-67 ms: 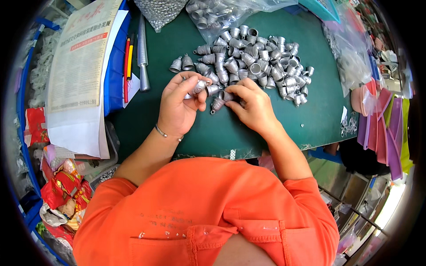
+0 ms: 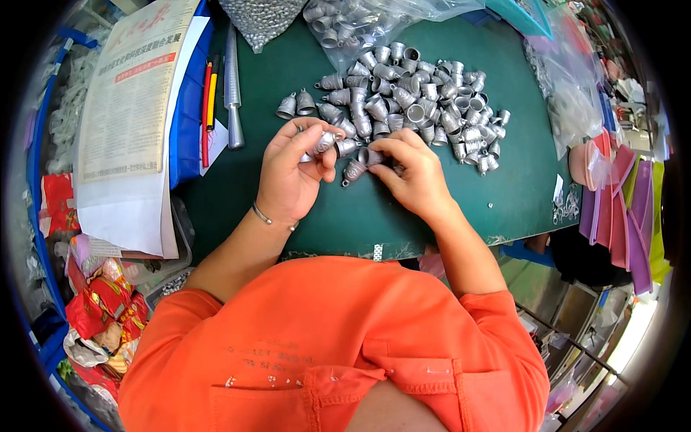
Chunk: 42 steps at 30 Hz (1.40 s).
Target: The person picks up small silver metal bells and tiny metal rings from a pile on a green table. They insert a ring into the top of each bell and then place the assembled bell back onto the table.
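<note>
At the far left of a green counter (image 2: 504,201), a newspaper (image 2: 122,101) lies beside a blue tray (image 2: 188,108). Next come two slim pens, one red (image 2: 204,119) and one yellow (image 2: 211,101), then a tapered metal rod (image 2: 233,93), its length running away from the person.

Left of centre, the left hand (image 2: 295,162) is raised, its thumb and fingers curled around a small grey bell (image 2: 324,141). The ring at that bell's top points right. A bit more grey metal shows by the palm, too covered to make out.

At centre, between the two hands, a loose bell (image 2: 353,172) lies on the counter. Its long axis slants, ring toward the person and to the left, body rising toward the right hand (image 2: 403,164). It is just left of that hand's fingertips, so the right hand is nearer than the left. The right thumb and forefinger are drawn close together on a neighbouring bell (image 2: 369,156), which touches or nearly touches the slanted one; I cannot tell which.

Beyond and to the right spreads a pile (image 2: 417,108) of similar bells, facing every way. At the right edge are a clear bag (image 2: 572,108) and coloured strips (image 2: 622,209).
</note>
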Each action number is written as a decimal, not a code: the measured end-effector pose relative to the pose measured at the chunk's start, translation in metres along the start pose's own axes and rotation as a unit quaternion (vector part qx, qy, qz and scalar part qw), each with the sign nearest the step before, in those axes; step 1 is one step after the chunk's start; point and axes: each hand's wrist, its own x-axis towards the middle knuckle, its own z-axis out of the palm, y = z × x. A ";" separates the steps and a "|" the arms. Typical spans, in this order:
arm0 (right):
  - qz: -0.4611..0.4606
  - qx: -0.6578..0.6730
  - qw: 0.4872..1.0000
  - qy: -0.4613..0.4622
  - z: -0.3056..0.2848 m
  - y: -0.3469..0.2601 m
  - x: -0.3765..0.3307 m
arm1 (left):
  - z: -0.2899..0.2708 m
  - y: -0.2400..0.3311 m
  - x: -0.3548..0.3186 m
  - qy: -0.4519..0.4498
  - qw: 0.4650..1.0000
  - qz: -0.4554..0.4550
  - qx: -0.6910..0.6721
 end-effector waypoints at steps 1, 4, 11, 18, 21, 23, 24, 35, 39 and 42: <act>0.006 0.041 0.999 0.009 -0.001 0.002 0.000 | 0.001 0.001 0.001 0.000 1.000 -0.002 0.001; 0.014 0.162 0.987 0.000 -0.012 0.002 -0.006 | 0.001 0.000 -0.002 0.002 1.000 -0.009 -0.005; 0.094 0.505 0.856 -0.052 -0.014 0.005 -0.022 | 0.002 -0.001 -0.001 0.000 1.000 -0.014 0.001; 0.180 0.811 0.538 -0.143 -0.006 0.008 -0.032 | 0.000 -0.003 -0.001 0.003 1.000 -0.004 0.014; 0.192 0.831 0.500 -0.153 -0.005 0.010 -0.034 | 0.002 -0.003 -0.002 0.005 1.000 -0.003 0.010; 0.194 0.829 0.498 -0.163 -0.004 0.007 -0.034 | 0.005 -0.003 -0.002 -0.003 1.000 0.004 0.014; 0.190 0.822 0.509 -0.169 -0.003 0.002 -0.033 | 0.010 -0.004 -0.005 0.000 0.996 0.054 0.068; 0.242 0.855 0.458 -0.027 0.021 -0.001 -0.084 | 0.070 -0.021 -0.023 -0.342 0.667 0.356 0.558; 0.144 0.881 0.446 0.070 -0.020 0.006 -0.157 | 0.106 0.008 -0.030 -0.418 0.772 0.345 0.331; 0.120 0.853 0.473 0.186 -0.042 0.022 -0.211 | 0.141 0.034 -0.071 -0.487 0.801 0.311 0.156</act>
